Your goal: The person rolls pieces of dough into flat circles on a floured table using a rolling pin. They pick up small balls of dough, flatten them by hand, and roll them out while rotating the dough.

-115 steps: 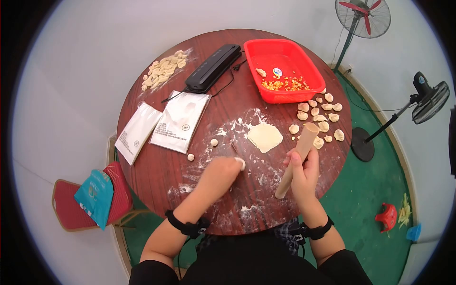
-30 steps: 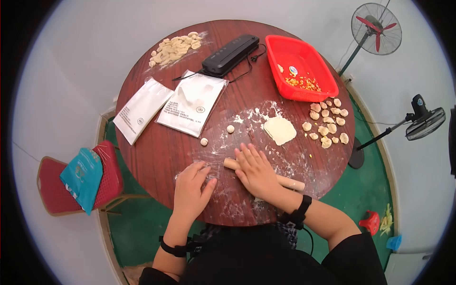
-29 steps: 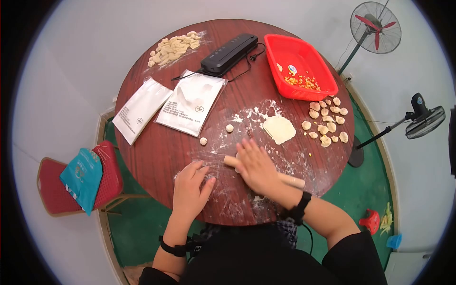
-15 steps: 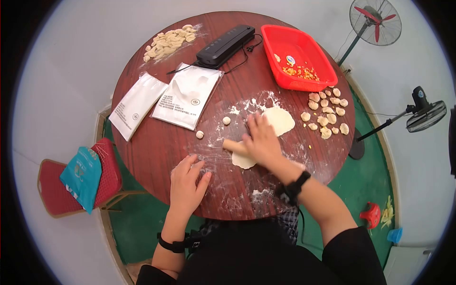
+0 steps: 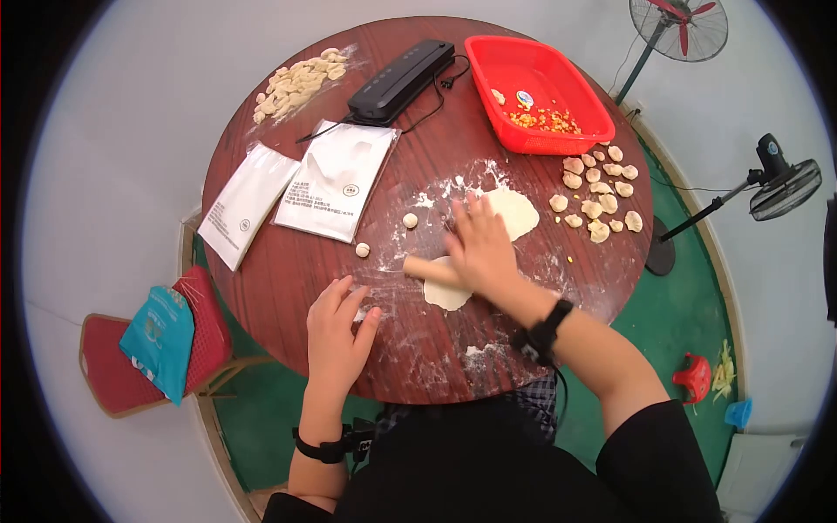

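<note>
A wooden rolling pin (image 5: 426, 270) lies across a flattened dough wrapper (image 5: 446, 296) on the round table. My right hand (image 5: 482, 248) rests palm down on the pin with its fingers stretched out, hiding the pin's middle. A second, larger flattened dough piece (image 5: 514, 213) lies just beyond those fingers. To the left, my left hand (image 5: 338, 327) holds nothing, fingers apart, close to the floured tabletop. Near it sit two small dough balls, one lower (image 5: 363, 250) and one farther off (image 5: 410, 220).
A red plastic basket (image 5: 484, 87) with yellow filling bits stands at the back right, beside scattered dumplings (image 5: 593, 209). A black vacuum sealer (image 5: 401, 83), packs of white bags (image 5: 327, 187) and a dumpling pile (image 5: 296, 87) lie toward the back left.
My right hand and the rolling pin have shifted slightly on the wrapper. My left hand stays near its place, still apart from the dough. The whole view has tilted a little.
</note>
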